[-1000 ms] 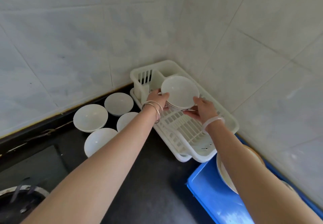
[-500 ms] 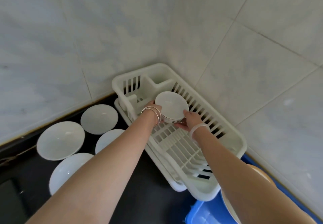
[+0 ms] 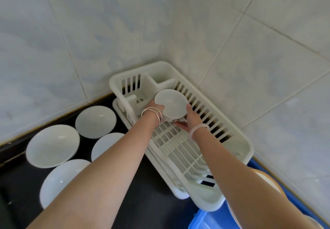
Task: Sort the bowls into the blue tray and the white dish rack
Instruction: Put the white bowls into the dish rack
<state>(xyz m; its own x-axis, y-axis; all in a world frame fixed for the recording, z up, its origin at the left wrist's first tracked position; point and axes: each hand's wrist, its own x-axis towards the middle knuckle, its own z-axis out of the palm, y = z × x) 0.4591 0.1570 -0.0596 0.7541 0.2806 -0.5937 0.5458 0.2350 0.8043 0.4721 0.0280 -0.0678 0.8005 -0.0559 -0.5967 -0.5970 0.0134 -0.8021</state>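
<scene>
Bowl (image 3: 170, 102) held upright within far end of white dish rack (image 3: 247, 144); left hand (image 3: 154, 107) and right hand (image 3: 189, 119) grip opposite sides. Four white bowls (image 3: 52, 145) sit on dark tabletop (image 3: 146, 193), left of rack.

The dish rack (image 3: 209, 204) is sitting on the tabletop (image 3: 142, 202) in the corner where two walls (image 3: 267, 67) are meeting, with its long side running along the right wall. The tray (image 3: 201, 221) is lying just before the rack's near end, and a dish (image 3: 269, 179) is lying in it. Four bowls (image 3: 95, 121) are sitting mouth-up in two rows on the tabletop left of the rack. A fifth bowl (image 3: 170, 101) is sitting within the rack's far end, just before the cutlery compartment (image 3: 160, 76), with the left hand (image 3: 154, 106) holding its left side and the right hand (image 3: 190, 119) holding its right side and underside.
</scene>
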